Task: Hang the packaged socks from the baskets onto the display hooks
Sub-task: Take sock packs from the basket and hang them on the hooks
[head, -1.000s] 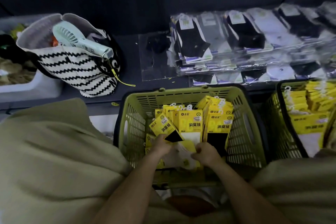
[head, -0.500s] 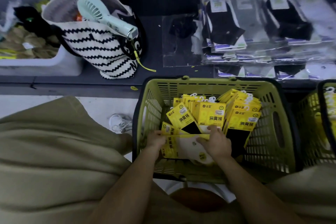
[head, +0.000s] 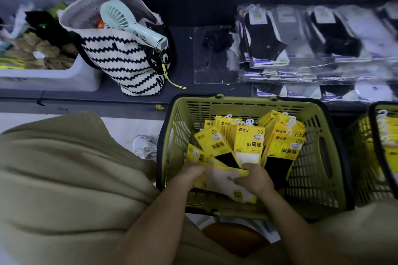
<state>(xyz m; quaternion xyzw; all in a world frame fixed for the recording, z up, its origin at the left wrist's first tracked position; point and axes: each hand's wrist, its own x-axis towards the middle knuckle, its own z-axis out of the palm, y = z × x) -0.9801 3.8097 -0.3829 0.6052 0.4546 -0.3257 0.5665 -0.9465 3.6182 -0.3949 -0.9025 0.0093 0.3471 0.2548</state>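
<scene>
1. Gripping it from both ends, basically: the left hand (head: 191, 171) had its fingers curled round the left edge of a flat sock pack (head: 223, 180), and the right hand (head: 256, 178) was clamped on the same pack at its upper right edge.
2. That pack lay crosswise between the two hands, low at the near end of the green basket (head: 312, 157). A white sock showed through it, with yellow card along the edges.
3. Just past the knuckles the other yellow packs (head: 247, 142) stood in leaning rows with their white plastic hangers up top. The leftmost ones were tipped over toward the left hand.
4. Off to the right, a second basket (head: 364, 157) sat just beside the first, cut off by the frame, and it held more of the same yellow packs.
5. Further back, a dark shelf (head: 183, 66) carried a stack of clear-wrapped socks (head: 301, 38) behind the baskets.
6. Left of that stood a striped tote (head: 120, 60) with a mint handheld fan (head: 131, 21) poking out of it, and a white bin (head: 53, 75) sat at the far left.
</scene>
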